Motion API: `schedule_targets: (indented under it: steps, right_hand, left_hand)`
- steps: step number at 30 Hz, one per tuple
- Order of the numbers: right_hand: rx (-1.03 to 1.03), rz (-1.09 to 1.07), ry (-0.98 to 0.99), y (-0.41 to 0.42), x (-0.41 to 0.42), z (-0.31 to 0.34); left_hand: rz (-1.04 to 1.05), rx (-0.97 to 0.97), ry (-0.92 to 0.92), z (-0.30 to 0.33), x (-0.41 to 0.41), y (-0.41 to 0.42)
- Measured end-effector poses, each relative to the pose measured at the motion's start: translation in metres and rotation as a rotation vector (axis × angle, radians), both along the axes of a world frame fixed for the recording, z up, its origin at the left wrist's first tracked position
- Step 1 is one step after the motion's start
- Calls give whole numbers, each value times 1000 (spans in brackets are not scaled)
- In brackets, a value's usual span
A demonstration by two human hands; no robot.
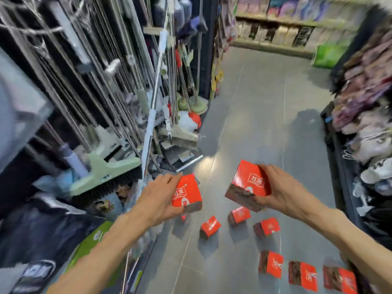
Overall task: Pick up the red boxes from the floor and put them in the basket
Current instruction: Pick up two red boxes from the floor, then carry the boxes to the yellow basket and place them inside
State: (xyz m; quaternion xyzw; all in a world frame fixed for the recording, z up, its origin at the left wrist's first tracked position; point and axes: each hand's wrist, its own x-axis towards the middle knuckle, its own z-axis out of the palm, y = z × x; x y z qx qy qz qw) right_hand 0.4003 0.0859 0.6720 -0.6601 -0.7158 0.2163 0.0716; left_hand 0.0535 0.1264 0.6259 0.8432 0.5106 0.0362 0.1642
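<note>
Mid-carry now: left hand [157, 200] is clamped on one red box [186, 193] and right hand [282, 192] on another red box [249, 183], both lifted above the grey tiled floor [254, 102], while six more loose boxes [210, 227] sit scattered on the floor below the hands, toward its near right edge. Next move, I'd judge, is finding the basket, which isn't in view, and dropping both in. Boxes look like glossy printed card, squarish, red faces with dark patterned sides; brooms [106, 172] crowd the left rack.
</note>
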Motion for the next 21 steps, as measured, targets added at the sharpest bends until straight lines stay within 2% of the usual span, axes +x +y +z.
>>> schedule_targets:
  steps: [5,9,16,21]
  right_hand:
    - [141,75,30,-8,-22,145]
    - [207,186,58,-11,-52,217]
    - [234,536,60,-12,-135,276]
    - [264,870,101,-57,-233,300]
  left_hand:
    - [81,150,-83,163,-24,-33]
    - [204,231,-95,236,-49,-73]
    - [546,314,-47,291,-97,-172]
    - [843,368,-72,312,-130,-310]
